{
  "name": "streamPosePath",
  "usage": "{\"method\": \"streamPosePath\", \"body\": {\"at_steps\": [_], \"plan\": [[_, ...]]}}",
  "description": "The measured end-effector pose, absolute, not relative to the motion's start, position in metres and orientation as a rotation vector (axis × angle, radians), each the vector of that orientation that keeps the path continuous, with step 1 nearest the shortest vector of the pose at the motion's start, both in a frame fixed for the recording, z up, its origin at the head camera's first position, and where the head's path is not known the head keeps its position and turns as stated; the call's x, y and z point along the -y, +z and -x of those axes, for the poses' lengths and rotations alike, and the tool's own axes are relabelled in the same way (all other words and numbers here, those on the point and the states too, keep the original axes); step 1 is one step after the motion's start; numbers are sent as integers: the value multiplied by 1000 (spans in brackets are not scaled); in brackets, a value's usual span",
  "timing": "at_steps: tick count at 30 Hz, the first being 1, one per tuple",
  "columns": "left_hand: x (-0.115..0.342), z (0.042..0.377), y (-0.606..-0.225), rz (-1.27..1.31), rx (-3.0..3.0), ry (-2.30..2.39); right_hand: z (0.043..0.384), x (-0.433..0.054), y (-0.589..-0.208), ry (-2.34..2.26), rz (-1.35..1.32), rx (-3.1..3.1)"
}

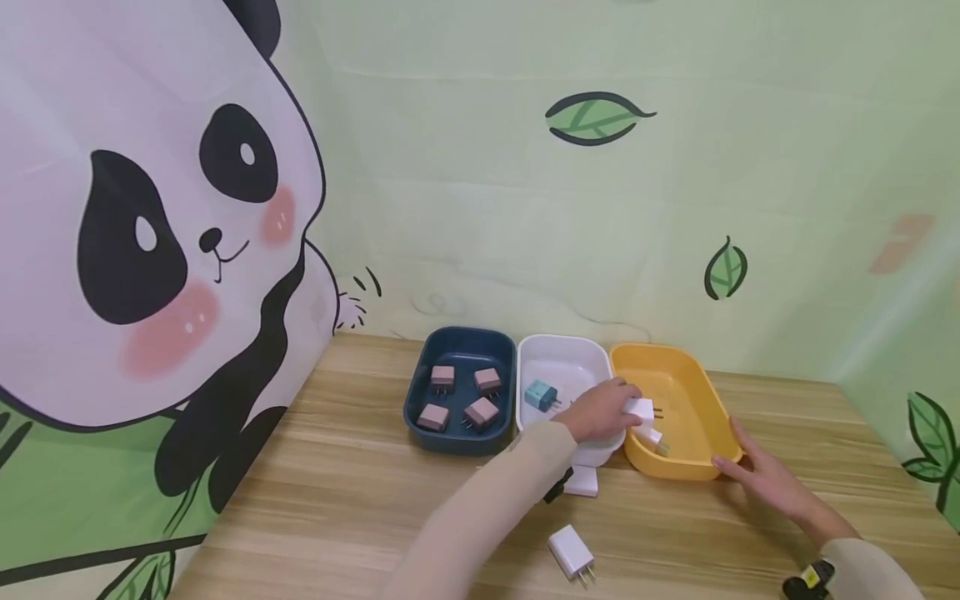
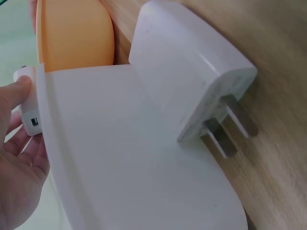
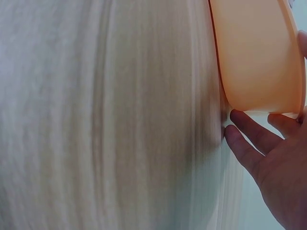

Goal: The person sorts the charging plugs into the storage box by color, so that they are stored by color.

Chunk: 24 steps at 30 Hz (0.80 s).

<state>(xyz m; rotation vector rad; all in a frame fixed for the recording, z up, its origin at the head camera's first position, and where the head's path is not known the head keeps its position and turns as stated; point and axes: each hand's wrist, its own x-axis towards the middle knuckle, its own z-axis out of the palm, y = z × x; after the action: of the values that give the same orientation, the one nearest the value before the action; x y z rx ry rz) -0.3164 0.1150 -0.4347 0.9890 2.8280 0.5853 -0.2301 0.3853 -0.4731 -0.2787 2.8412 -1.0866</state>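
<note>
My left hand (image 1: 600, 410) reaches over the white bin (image 1: 564, 342) and pinches a white charger plug (image 1: 640, 410) at the left rim of the yellow bin (image 1: 708, 392). In the left wrist view, thumb and fingers of that hand (image 2: 21, 177) hold the charger (image 2: 31, 108) beyond the white bin's wall. Just below it, a second white charger (image 1: 651, 437) lies in the yellow bin. My right hand (image 1: 772, 479) touches the yellow bin's near right corner, its fingers spread and fairly straight along the outside (image 3: 283, 153).
Several pink chargers lie in the dark blue bin (image 1: 415, 417) at left. One teal charger (image 1: 541, 395) is in the white bin. On the wooden table (image 1: 360, 492), a white charger (image 1: 572, 552) lies nearer me, and another (image 1: 582, 482) sits against the white bin's front.
</note>
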Motion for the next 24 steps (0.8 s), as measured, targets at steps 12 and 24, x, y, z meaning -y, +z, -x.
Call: {"method": "streamPosePath", "body": {"at_steps": [12, 24], "plan": [[-120, 316, -434, -998, -2850, 590, 230, -386, -472, -1072, 276, -2855], [-125, 319, -440, -956, -2895, 605, 229, -386, -472, -1075, 277, -2850]]}}
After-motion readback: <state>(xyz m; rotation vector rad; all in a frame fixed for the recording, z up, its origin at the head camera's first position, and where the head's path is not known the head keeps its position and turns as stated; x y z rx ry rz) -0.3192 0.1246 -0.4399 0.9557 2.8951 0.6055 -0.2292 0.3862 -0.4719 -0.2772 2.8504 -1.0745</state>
